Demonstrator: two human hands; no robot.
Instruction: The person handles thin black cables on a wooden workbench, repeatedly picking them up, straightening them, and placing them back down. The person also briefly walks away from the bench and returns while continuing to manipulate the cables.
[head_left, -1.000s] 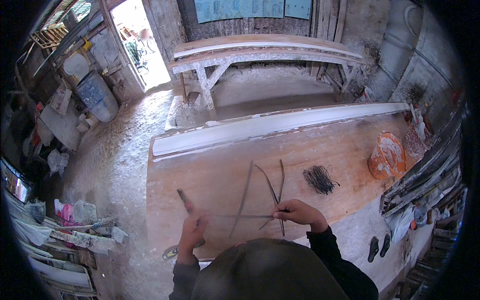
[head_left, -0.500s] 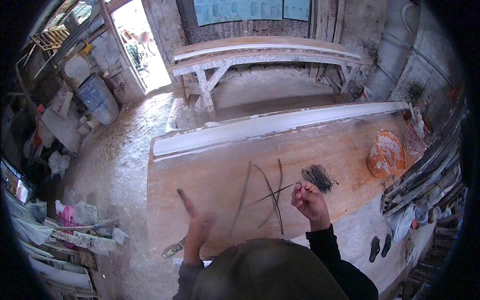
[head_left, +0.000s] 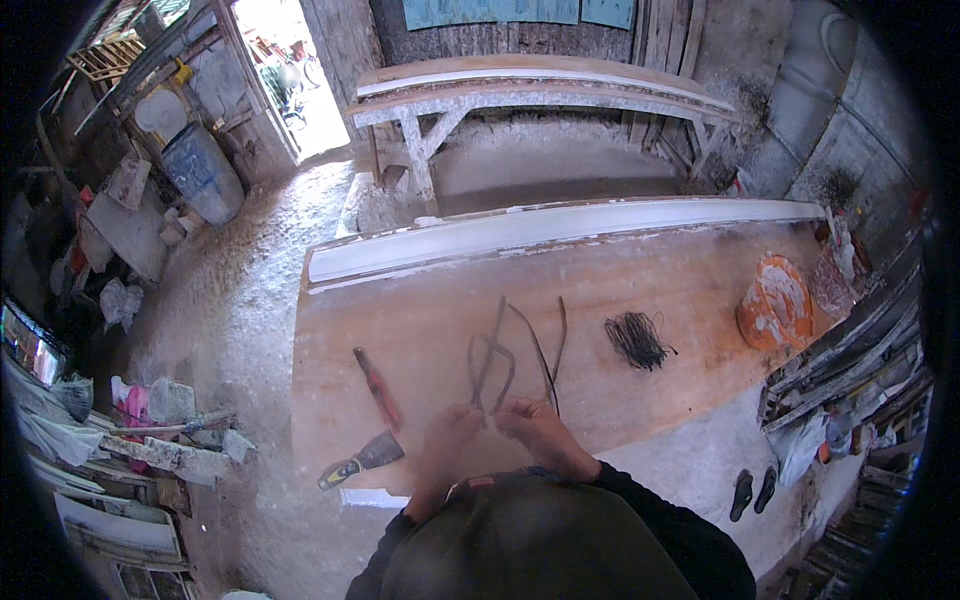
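My left hand (head_left: 450, 436) and my right hand (head_left: 540, 428) are close together at the near edge of the wooden table, fingers pinched. Between them a thin dark strip (head_left: 512, 362) bends up into a loop; motion smears the fingertips. Beyond the hands lie more dark strips (head_left: 562, 325), one of them partly behind the loop. Left of my left hand is a red-handled tool (head_left: 382, 396) with a dark end. Nearer lies a putty knife (head_left: 368, 457) with a black and yellow handle. A bundle of black cord (head_left: 636, 341) rests to the right.
Along the table's far edge runs a long white moulding (head_left: 560, 228). A plaster-smeared orange bucket (head_left: 776, 305) stands at the table's right end. Behind is a white-crusted bench (head_left: 540, 97). Slippers (head_left: 741, 494) lie on the floor at right; a blue barrel (head_left: 203, 172) stands at left.
The red-handled tool has left my left hand and lies on the table. My right hand has come left and nearer with the strip, which is now bent between both hands.
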